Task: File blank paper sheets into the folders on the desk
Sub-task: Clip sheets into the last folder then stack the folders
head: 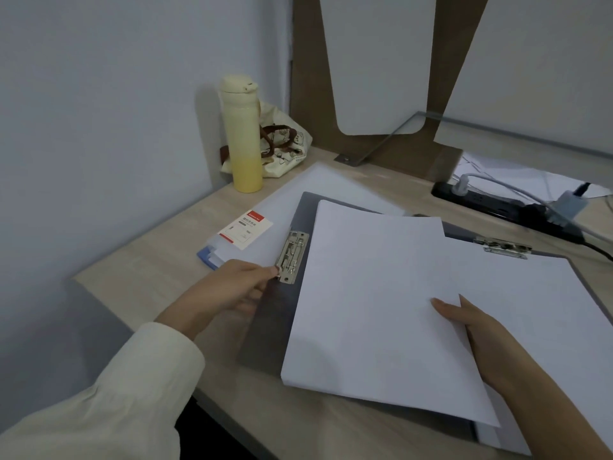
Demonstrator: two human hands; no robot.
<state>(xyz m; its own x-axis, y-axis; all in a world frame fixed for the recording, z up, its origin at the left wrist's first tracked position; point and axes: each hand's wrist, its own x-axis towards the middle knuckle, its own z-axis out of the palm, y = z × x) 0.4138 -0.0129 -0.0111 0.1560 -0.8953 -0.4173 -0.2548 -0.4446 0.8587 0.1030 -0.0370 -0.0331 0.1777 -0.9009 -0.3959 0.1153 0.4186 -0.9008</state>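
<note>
Head view: left hand [232,287] fingers [265,272] pinch the near end of the metal clip [292,257] on the grey folder [268,327], open on the desk [149,260]. Right hand [481,336] grips the paper sheets [374,310], thumb on top, its fingers hidden beneath. The sheets lie over the folder, just right of the left fingers.

Left arm [139,370]: cream-sleeved, entering from 8 o'clock.
Left hand [232,288]: fingers curled, pinching metal clip [292,257].
Right hand [474,330]: from 5 o'clock, thumb atop paper sheets [374,303], fingers hidden beneath.
</note>
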